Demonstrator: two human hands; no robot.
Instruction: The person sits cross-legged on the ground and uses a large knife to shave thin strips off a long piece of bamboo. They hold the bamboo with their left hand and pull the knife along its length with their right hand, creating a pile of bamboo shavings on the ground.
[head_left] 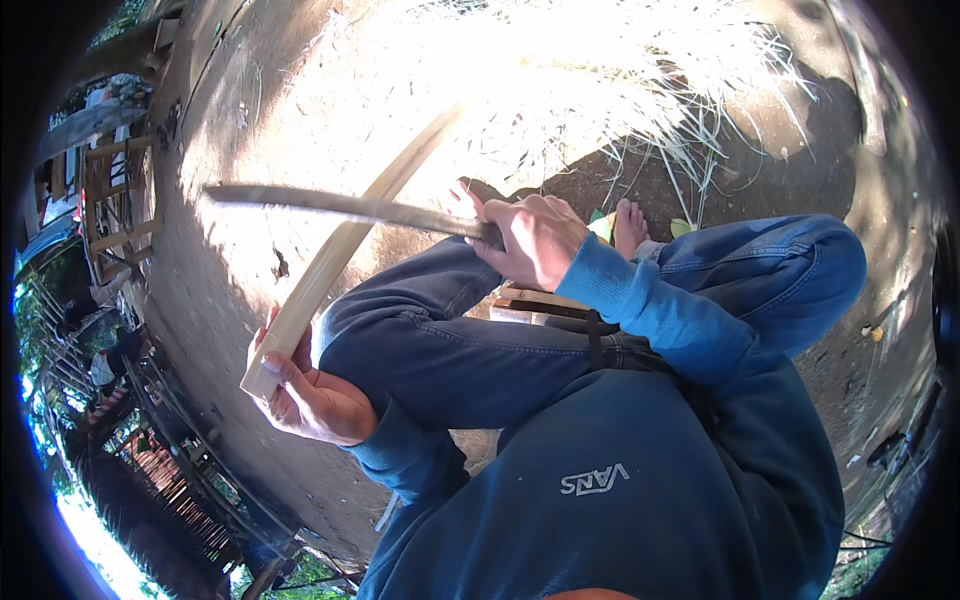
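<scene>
My left hand (318,405) is closed round the near end of a long, pale strip of split bamboo (325,262), which slants up and away to the right. My right hand (540,240) grips the handle of a machete (330,203). Its long dark blade points left and crosses over the strip about midway; whether the two touch I cannot tell. The blade is slightly blurred. Most of the handle is hidden inside my fist. The strip's far end fades into bright sunlight.
Pale thin shavings (690,90) lie heaped on the dirt ground ahead. My bent knees and bare foot (629,228) are close to the work. Beneath me is a low wooden seat (545,302). A wooden frame (120,205) stands at the far left.
</scene>
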